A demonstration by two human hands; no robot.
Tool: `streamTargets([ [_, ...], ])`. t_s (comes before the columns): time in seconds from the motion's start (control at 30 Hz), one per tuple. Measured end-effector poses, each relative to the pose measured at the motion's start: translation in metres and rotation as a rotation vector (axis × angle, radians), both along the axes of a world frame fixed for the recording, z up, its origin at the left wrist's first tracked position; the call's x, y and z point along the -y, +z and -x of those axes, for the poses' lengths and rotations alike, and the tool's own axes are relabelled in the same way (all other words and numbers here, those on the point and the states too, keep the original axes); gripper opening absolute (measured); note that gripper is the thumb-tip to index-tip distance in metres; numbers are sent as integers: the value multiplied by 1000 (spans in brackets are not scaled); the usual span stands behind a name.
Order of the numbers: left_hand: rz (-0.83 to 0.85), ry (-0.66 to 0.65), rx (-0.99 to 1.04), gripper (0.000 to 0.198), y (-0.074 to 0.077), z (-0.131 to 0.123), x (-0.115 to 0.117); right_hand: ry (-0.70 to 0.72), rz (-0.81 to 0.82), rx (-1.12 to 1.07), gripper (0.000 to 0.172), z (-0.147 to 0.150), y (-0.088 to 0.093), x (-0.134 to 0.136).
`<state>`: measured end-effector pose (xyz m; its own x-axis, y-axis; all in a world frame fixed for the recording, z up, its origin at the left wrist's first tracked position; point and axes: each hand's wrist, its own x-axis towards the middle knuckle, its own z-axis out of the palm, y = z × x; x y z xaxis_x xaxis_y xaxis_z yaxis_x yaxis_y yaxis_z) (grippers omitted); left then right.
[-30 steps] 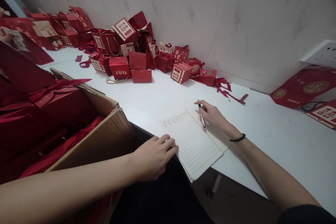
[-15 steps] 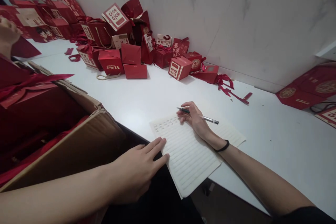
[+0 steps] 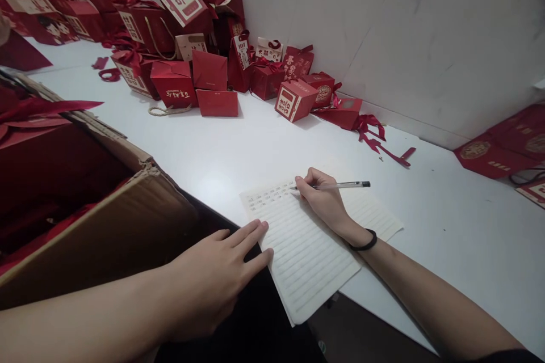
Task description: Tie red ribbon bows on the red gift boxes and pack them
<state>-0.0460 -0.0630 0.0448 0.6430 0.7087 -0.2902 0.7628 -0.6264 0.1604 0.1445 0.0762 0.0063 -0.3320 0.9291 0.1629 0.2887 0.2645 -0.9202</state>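
Note:
A clear-barrelled pen (image 3: 347, 185) with a dark end sits in the fingers of my right hand (image 3: 326, 201), its tip at the top lines of a lined sheet of paper (image 3: 313, 261). Several small handwritten marks fill the upper rows at the left. The side of my right hand rests on the page, and a black band (image 3: 366, 240) circles that wrist. My left hand (image 3: 225, 272) lies with fingers stretched out, the fingertips and thumb touching the sheet's left edge. One lower corner of the paper overhangs the table edge.
Beside my left arm stands an open cardboard box (image 3: 128, 210) holding red packages. Red gift boxes (image 3: 172, 82) and ribbons line the white table (image 3: 204, 150) along the wall. A red bag (image 3: 489, 150) is at the right. Part of another person's hand (image 3: 4, 28) shows far left.
My right hand has turned the pen from a loose hold into a writing grip, its tip now at the page. The view has shifted slightly; my left hand stays at the paper's edge.

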Motion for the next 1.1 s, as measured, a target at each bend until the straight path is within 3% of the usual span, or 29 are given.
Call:
streamTargets([
  [0.5, -67, 25, 52, 79, -10, 0, 3, 4, -25, 78, 31, 0, 0, 1],
  [0.9, -51, 23, 37, 83, -9, -2, 4, 12, -88, 120, 31, 0, -1, 2],
  [1.1, -46, 33, 50, 81, -8, -2, 3, -57, -156, 75, 32, 0, -1, 2],
])
